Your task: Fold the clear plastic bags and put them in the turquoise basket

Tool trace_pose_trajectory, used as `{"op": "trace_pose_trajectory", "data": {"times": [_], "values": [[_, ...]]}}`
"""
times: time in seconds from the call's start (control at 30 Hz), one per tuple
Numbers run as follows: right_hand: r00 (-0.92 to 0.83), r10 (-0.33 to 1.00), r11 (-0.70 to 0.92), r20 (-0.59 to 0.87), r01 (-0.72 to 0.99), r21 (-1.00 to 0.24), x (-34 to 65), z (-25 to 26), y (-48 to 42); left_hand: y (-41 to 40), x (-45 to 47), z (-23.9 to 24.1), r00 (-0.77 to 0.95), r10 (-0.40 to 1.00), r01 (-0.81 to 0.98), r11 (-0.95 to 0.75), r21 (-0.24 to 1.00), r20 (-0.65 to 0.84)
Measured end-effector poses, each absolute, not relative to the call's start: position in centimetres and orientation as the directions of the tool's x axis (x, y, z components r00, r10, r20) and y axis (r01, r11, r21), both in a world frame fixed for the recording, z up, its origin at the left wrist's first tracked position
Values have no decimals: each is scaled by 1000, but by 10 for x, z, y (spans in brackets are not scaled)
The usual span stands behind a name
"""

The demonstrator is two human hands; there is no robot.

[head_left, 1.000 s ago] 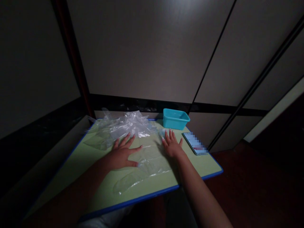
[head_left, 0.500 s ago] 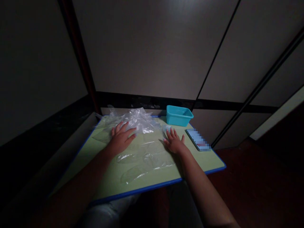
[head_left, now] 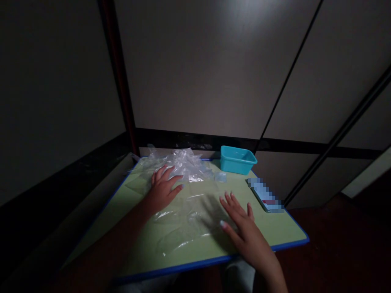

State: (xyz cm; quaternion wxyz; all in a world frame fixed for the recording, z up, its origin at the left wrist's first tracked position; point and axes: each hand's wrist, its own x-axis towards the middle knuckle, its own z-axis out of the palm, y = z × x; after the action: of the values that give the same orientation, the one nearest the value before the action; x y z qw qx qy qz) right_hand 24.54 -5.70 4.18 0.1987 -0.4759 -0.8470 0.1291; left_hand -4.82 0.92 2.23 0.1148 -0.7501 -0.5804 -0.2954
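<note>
My left hand (head_left: 163,187) lies flat, fingers spread, on the near edge of a heap of clear plastic bags (head_left: 180,164) at the back of a green table with a blue rim (head_left: 287,230). A flattened clear plastic sheet (head_left: 183,221) stretches across the table's middle between my hands. My right hand (head_left: 241,227) hovers or rests near the front edge, fingers apart, its fingertips at the sheet's right side; it holds nothing.
A teal plastic tub (head_left: 238,159) stands at the back right. A small folded clear piece (head_left: 220,176) lies in front of it. A phone (head_left: 266,195) lies by the right edge. Dark wall panels rise behind the table.
My right hand has drawn back from near the tub toward the front edge. My left hand has shifted from the flat sheet up onto the heap of bags. The camera view moved.
</note>
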Motion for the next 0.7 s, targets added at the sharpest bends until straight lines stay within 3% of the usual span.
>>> {"op": "trace_pose_trajectory", "data": {"times": [0.1,0.17,0.37,0.47,0.7], "values": [[-659,753,584,-8,673,-454,254,49,-75,6,-45,23,218,826,928,-340,152,519],[-684,728,585,-55,661,-470,257,57,-84,6,-43,23,225,849,927,-337,162,479],[-683,724,568,-100,671,-476,255,63,-89,11,-46,18,227,860,925,-337,176,456],[-656,749,556,-90,697,-454,254,60,-86,11,-46,17,309,848,897,-410,164,431],[-652,756,555,-65,690,-465,244,55,-88,5,-33,18,587,794,788,-606,114,161]]}}
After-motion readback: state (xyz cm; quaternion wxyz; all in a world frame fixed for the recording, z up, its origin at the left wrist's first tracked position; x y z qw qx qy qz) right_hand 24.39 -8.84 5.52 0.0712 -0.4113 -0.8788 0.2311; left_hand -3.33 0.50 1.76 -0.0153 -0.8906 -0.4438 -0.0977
